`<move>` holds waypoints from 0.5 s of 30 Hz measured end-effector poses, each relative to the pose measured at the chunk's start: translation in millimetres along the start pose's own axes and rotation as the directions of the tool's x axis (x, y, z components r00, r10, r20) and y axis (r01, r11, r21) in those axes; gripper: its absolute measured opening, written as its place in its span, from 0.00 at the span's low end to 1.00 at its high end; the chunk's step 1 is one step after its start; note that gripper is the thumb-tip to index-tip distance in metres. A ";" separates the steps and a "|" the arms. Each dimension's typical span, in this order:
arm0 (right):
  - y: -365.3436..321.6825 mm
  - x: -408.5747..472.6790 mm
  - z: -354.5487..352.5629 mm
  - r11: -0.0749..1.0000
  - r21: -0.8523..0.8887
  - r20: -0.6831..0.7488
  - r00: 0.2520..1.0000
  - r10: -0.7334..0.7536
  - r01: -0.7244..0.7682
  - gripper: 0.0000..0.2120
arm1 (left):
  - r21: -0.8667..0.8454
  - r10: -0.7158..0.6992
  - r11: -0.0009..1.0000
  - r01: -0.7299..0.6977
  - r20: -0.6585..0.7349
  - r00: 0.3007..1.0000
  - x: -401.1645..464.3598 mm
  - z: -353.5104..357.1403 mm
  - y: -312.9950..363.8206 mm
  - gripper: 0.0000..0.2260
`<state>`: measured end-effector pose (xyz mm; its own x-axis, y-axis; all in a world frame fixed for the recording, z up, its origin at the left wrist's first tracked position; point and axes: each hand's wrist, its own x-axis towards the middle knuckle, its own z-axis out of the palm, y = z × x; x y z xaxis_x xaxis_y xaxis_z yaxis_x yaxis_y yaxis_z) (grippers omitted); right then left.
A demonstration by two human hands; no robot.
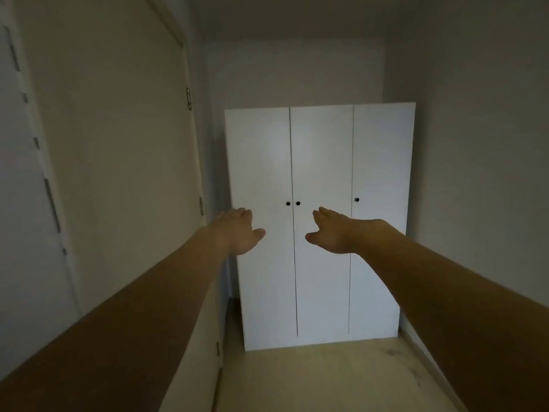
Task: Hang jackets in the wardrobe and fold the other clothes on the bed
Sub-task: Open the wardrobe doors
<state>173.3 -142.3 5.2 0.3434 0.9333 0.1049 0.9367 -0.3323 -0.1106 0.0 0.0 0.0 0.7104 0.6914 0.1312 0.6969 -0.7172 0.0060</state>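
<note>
A white three-door wardrobe point(320, 162) stands shut at the end of a narrow room, with small black knobs point(293, 203) on the left pair of doors and one knob point(356, 199) on the right door. Both my arms stretch forward toward it. My left hand point(240, 230) hovers in front of the left door, fingers straight, holding nothing. My right hand point(332, 230) hovers in front of the middle door, also flat and empty. Neither hand touches a knob. No jackets, clothes or bed are in view.
A closed white room door point(118, 144) with hinges fills the left wall. A plain wall point(475, 173) runs along the right. Pale wooden floor point(320, 379) lies between me and the wardrobe.
</note>
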 end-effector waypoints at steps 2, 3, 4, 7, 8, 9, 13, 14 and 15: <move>14.5 37.9 -7.4 0.999 0.033 0.004 1.000 -0.018 0.018 0.33 | -0.022 -0.006 1.000 0.006 0.012 1.000 42.1 -1.9 -4.0 0.32; 22.6 58.5 -12.7 0.999 0.036 -0.002 1.000 -0.002 0.002 0.33 | -0.022 -0.026 0.999 0.026 0.013 1.000 65.9 -3.7 -7.4 0.32; 31.0 80.0 -18.2 0.999 0.044 -0.010 1.000 0.003 -0.003 0.33 | -0.027 -0.032 0.999 0.032 0.003 0.999 88.7 -6.4 -10.4 0.32; 54.1 144.3 -27.6 0.999 0.053 -0.038 0.999 0.013 -0.011 0.31 | -0.062 -0.011 0.998 0.009 -0.032 0.999 151.5 -8.5 -13.5 0.32; 60.6 165.4 -25.8 0.998 0.062 -0.033 0.999 0.007 -0.005 0.31 | -0.064 0.006 0.998 -0.008 -0.024 1.000 169.5 -7.4 -13.9 0.32; 66.8 186.1 -21.3 0.997 0.072 -0.026 1.000 0.001 0.001 0.31 | -0.068 0.018 0.997 -0.018 -0.012 1.000 188.0 -4.2 -16.0 0.31; 89.3 274.1 5.5 0.997 0.080 0.035 0.999 -0.003 0.000 0.32 | -0.174 0.006 0.985 0.001 0.039 0.999 273.7 13.7 -32.6 0.31; 96.5 297.5 11.8 0.996 0.086 0.041 0.999 0.000 -0.004 0.32 | -0.196 0.003 0.980 0.007 0.049 0.999 297.6 20.3 -38.2 0.31; 103.4 319.5 16.7 0.996 0.090 0.041 0.999 0.006 -0.010 0.32 | -0.208 0.002 0.978 0.010 0.054 0.999 321.1 27.1 -44.0 0.31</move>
<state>378.7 123.8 10.7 0.3459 0.9362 0.0632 0.9234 -0.3276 -0.2001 200.1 256.0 15.0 0.7159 0.6939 0.0775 0.6680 -0.7130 0.2129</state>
